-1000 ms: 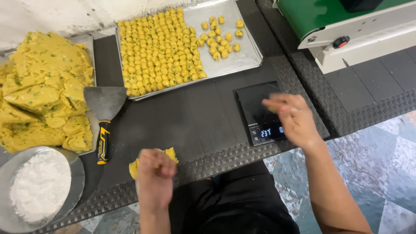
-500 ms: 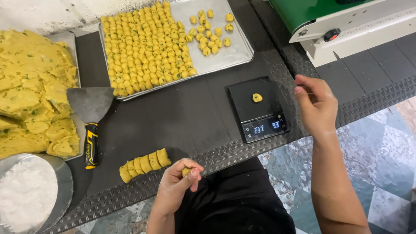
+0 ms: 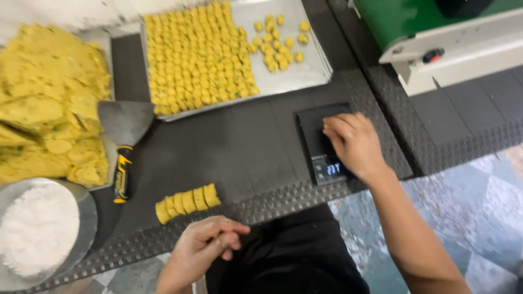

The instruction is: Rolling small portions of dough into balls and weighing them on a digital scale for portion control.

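Head view: right hand over scale, bare mat leftward.

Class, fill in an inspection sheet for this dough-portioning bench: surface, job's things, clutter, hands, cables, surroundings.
Surface: black mat, with a ridged border.
Job's things: black digital scale; row of cut yellow dough pieces; steel tray of small dough balls.
Clutter: scraper with black-and-yellow handle; heap of yellow dough; bowl of white flour.
Hands: right hand over the scale, a yellow piece at its fingertips; left hand curled at the bench edge, contents hidden.
Cables: nothing seen.
Surroundings: green-and-white machine; patterned floor.
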